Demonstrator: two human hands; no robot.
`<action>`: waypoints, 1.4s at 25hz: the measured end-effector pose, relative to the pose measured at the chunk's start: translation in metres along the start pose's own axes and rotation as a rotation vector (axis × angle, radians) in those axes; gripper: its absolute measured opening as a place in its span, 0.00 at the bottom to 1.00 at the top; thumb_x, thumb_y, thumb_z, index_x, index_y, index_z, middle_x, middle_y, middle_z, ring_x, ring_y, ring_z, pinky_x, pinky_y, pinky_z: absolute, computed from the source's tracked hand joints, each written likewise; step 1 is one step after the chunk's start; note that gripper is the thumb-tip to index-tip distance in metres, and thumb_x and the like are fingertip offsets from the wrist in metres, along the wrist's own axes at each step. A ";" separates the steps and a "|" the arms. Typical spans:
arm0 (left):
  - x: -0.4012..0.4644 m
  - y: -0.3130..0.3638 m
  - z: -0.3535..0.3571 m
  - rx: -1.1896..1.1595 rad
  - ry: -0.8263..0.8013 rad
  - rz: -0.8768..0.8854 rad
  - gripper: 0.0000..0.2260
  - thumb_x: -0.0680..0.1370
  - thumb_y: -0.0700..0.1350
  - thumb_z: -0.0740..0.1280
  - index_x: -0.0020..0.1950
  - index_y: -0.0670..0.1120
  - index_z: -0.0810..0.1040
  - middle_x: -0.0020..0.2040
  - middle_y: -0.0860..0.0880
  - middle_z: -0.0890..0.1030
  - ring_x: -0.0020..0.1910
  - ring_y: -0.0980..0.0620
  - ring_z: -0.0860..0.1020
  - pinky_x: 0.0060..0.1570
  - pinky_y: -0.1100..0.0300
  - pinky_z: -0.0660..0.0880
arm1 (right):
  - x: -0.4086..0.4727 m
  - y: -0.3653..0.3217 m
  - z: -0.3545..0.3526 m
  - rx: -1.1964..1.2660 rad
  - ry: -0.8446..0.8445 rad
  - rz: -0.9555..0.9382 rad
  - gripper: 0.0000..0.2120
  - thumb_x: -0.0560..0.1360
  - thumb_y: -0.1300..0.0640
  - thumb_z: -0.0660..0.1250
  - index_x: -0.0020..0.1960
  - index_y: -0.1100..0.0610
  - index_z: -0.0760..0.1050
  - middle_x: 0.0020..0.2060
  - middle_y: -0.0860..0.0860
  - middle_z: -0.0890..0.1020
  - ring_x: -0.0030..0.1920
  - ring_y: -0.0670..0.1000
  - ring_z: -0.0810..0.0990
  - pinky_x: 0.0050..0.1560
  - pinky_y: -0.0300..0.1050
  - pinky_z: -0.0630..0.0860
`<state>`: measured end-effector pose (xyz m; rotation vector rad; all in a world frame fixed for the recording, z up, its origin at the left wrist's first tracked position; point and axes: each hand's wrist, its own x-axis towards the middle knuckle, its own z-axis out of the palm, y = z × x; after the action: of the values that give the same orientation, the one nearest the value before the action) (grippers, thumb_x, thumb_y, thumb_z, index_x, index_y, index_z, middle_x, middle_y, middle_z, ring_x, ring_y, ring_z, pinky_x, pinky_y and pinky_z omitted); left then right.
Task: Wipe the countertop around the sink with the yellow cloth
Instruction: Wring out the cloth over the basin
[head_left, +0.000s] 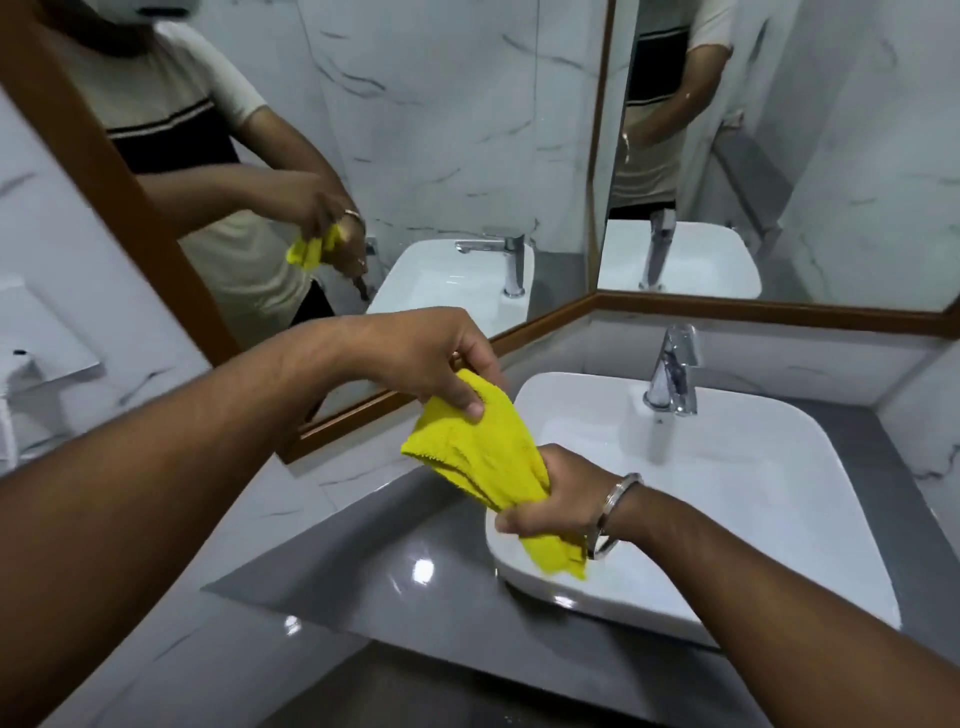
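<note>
Both hands grip the yellow cloth (483, 457), which hangs in the air between them and touches no surface. Its long axis runs on a slant: the left hand (431, 358) pinches the upper, farther end between thumb and fingers, and the right hand (550, 493) is closed in a fist round the lower, nearer part, a short tail of cloth dangling below that fist. The span between the hands is bunched, not spread flat.

Directly beneath the right hand lies the near left corner of the white sink (727, 493), so the cloth is over the basin's rim rather than over the surface to be wiped. The grey countertop (363, 566) lies below and to the left of both hands, bare and glossy, with a narrower strip beyond the sink to the right. The right hand is lower and nearer that surface, so by my judgement it is better placed to press the cloth down, after shifting left off the basin. The tap (672, 371) stands beyond the right hand, well apart.
</note>
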<state>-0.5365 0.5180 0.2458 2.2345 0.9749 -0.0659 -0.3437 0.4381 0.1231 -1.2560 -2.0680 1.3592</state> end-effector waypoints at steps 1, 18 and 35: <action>0.009 0.001 0.004 -0.024 0.018 -0.052 0.09 0.71 0.44 0.76 0.50 0.53 0.84 0.42 0.52 0.86 0.37 0.58 0.81 0.37 0.57 0.80 | -0.007 0.007 -0.012 0.036 -0.025 0.066 0.09 0.64 0.55 0.74 0.41 0.50 0.77 0.36 0.48 0.82 0.38 0.48 0.80 0.40 0.41 0.77; 0.188 0.040 0.253 0.279 0.791 0.328 0.36 0.72 0.57 0.71 0.71 0.39 0.63 0.74 0.37 0.63 0.74 0.39 0.63 0.68 0.41 0.66 | -0.094 0.128 -0.136 0.635 -0.594 0.631 0.08 0.69 0.59 0.63 0.31 0.55 0.68 0.24 0.48 0.67 0.24 0.46 0.65 0.30 0.37 0.68; 0.200 0.033 0.216 0.486 0.392 0.296 0.04 0.73 0.48 0.66 0.46 0.49 0.75 0.40 0.49 0.81 0.40 0.44 0.80 0.33 0.55 0.73 | -0.079 0.127 -0.122 0.479 -0.587 0.875 0.10 0.67 0.53 0.67 0.43 0.56 0.70 0.26 0.48 0.73 0.25 0.47 0.70 0.28 0.37 0.69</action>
<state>-0.3251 0.4953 0.0397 2.8947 0.8784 0.3104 -0.1555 0.4573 0.0829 -1.7429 -1.2898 2.6716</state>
